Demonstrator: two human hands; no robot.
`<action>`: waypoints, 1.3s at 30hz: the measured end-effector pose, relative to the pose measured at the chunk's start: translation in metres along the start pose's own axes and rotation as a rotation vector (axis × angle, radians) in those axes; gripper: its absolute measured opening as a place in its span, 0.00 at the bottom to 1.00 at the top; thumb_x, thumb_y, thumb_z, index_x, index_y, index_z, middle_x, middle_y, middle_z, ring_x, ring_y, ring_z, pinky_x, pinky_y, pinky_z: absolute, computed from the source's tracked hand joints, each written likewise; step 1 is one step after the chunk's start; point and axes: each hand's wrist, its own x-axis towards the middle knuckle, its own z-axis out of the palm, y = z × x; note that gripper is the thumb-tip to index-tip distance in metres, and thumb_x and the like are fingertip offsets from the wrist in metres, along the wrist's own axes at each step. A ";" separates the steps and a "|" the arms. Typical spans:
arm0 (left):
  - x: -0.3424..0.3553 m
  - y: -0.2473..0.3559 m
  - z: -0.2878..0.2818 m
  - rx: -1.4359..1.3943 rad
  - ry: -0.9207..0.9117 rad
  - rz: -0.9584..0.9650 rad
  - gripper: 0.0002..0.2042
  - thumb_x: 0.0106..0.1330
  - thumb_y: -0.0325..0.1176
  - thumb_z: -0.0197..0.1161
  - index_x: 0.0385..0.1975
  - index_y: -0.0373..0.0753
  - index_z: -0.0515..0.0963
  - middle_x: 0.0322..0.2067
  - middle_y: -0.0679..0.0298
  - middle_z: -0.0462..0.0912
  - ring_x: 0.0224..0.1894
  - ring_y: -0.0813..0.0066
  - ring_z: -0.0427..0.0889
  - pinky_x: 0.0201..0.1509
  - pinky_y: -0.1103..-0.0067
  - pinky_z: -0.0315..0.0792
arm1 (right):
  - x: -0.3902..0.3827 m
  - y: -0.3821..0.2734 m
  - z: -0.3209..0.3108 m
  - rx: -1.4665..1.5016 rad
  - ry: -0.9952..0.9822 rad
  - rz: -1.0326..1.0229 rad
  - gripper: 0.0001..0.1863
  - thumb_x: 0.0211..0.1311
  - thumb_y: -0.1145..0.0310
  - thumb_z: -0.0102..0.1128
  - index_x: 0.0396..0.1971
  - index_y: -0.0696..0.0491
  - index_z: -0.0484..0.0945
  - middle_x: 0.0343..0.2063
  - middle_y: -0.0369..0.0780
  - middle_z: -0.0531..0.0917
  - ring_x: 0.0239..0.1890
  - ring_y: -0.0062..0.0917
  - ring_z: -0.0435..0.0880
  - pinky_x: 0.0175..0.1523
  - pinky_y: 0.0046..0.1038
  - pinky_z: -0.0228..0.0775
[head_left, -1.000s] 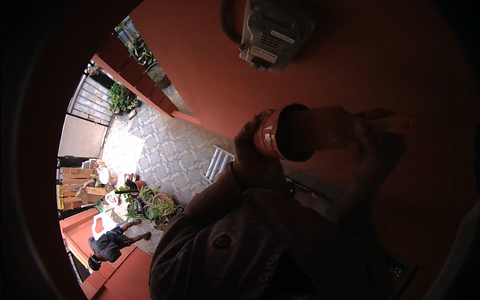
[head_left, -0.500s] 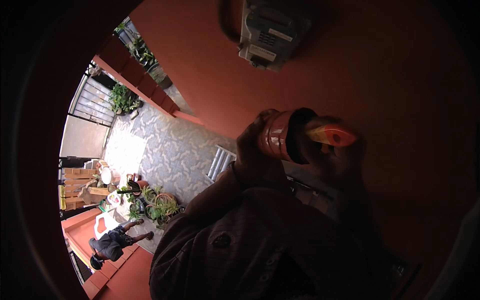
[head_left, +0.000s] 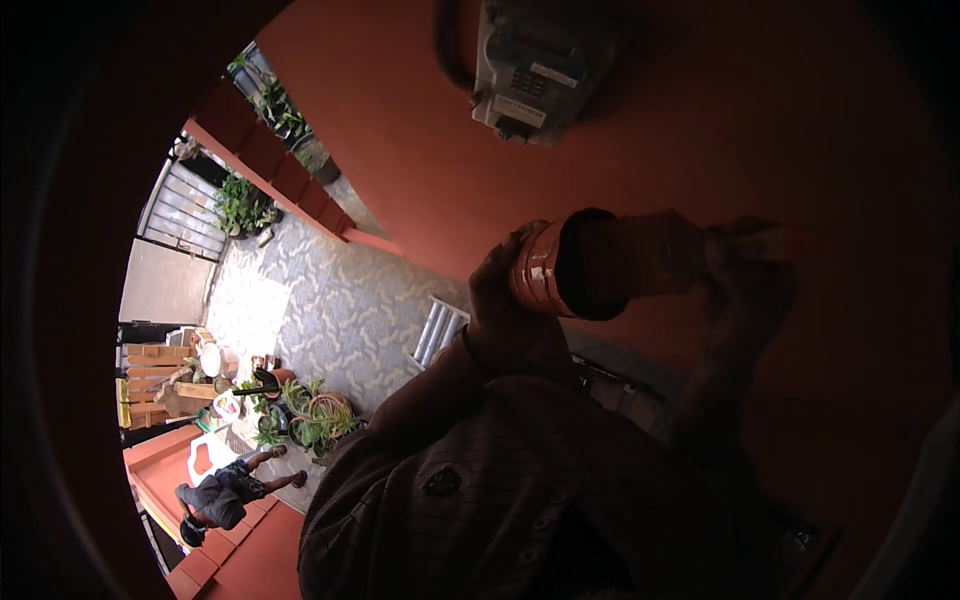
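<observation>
My left hand (head_left: 492,300) is wrapped round a reddish paint can (head_left: 540,272), which is tilted so that its dark open mouth faces right. In my right hand (head_left: 748,295) is a paintbrush (head_left: 668,252), gripped by its yellow and red handle. Its wide head points left, at the can's mouth. Deep shadow hides the bristle tips, so I cannot tell whether they touch the rim. The inside of the can is too dark to make out.
A red-brown wall (head_left: 420,150) rises ahead, with a grey meter box (head_left: 535,85) on it. Below lie a patterned tiled floor (head_left: 340,300) and a metal ladder (head_left: 437,332). Potted plants (head_left: 325,415) and another person (head_left: 220,495) are at the lower left.
My right hand has moved right, away from the can, drawing the paintbrush out so its head now shows. My left hand and the can have shifted slightly left.
</observation>
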 end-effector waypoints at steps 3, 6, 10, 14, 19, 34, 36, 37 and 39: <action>0.005 0.000 -0.011 0.383 0.064 0.060 0.33 0.78 0.57 0.48 0.68 0.34 0.70 0.63 0.53 0.76 0.66 0.58 0.75 0.71 0.61 0.69 | -0.008 0.005 -0.009 -0.228 -0.069 -0.041 0.08 0.56 0.71 0.79 0.33 0.53 0.86 0.31 0.32 0.88 0.31 0.16 0.86 0.37 0.26 0.79; 0.007 -0.001 -0.014 -0.017 -0.089 0.011 0.34 0.79 0.56 0.42 0.71 0.33 0.66 0.69 0.49 0.71 0.71 0.55 0.71 0.74 0.59 0.66 | 0.000 -0.001 0.004 -0.406 -0.133 -0.023 0.15 0.57 0.75 0.74 0.44 0.57 0.83 0.36 0.36 0.87 0.33 0.18 0.86 0.37 0.25 0.80; 0.011 -0.007 0.013 0.100 -0.088 -0.061 0.35 0.76 0.58 0.50 0.71 0.35 0.67 0.68 0.51 0.73 0.71 0.55 0.71 0.76 0.59 0.63 | -0.011 -0.016 -0.004 -0.718 -0.117 0.127 0.10 0.55 0.72 0.80 0.35 0.56 0.86 0.31 0.37 0.89 0.33 0.19 0.89 0.39 0.23 0.83; -0.008 0.004 0.043 0.769 -0.027 0.196 0.35 0.74 0.58 0.52 0.71 0.35 0.67 0.69 0.52 0.72 0.72 0.54 0.70 0.77 0.59 0.62 | -0.008 0.008 0.006 -0.106 -0.219 -0.016 0.09 0.63 0.68 0.75 0.37 0.57 0.85 0.31 0.35 0.88 0.32 0.17 0.87 0.37 0.22 0.79; -0.007 0.004 0.044 0.317 0.055 0.082 0.30 0.69 0.41 0.65 0.67 0.35 0.69 0.62 0.50 0.77 0.62 0.58 0.79 0.63 0.61 0.75 | -0.009 0.003 0.010 -0.019 -0.291 -0.157 0.06 0.64 0.71 0.73 0.36 0.57 0.86 0.28 0.35 0.87 0.30 0.17 0.86 0.35 0.21 0.76; -0.008 -0.005 0.105 0.335 0.146 0.122 0.34 0.49 0.24 0.82 0.57 0.35 0.73 0.46 0.58 0.85 0.46 0.67 0.87 0.51 0.71 0.83 | -0.002 0.022 -0.004 0.368 -0.156 -0.009 0.10 0.61 0.79 0.74 0.40 0.57 0.81 0.31 0.40 0.87 0.31 0.24 0.88 0.36 0.25 0.81; -0.013 -0.007 0.115 0.413 0.126 0.194 0.34 0.48 0.26 0.83 0.56 0.35 0.73 0.45 0.59 0.86 0.46 0.68 0.87 0.50 0.72 0.82 | 0.000 0.033 -0.005 0.476 -0.165 0.065 0.10 0.62 0.79 0.73 0.40 0.57 0.81 0.33 0.41 0.88 0.33 0.27 0.89 0.37 0.27 0.83; -0.013 -0.009 0.118 0.459 0.120 0.221 0.34 0.47 0.27 0.83 0.55 0.35 0.74 0.45 0.59 0.86 0.46 0.68 0.87 0.49 0.72 0.82 | -0.001 0.035 -0.006 0.529 -0.161 0.093 0.09 0.63 0.79 0.72 0.40 0.57 0.81 0.34 0.42 0.88 0.34 0.28 0.89 0.37 0.28 0.84; -0.008 -0.009 0.117 0.507 0.114 0.235 0.33 0.47 0.28 0.84 0.54 0.35 0.74 0.44 0.60 0.86 0.45 0.68 0.87 0.49 0.71 0.82 | -0.003 0.035 -0.007 0.627 -0.149 0.125 0.08 0.64 0.79 0.70 0.41 0.57 0.81 0.37 0.44 0.89 0.37 0.30 0.90 0.39 0.30 0.86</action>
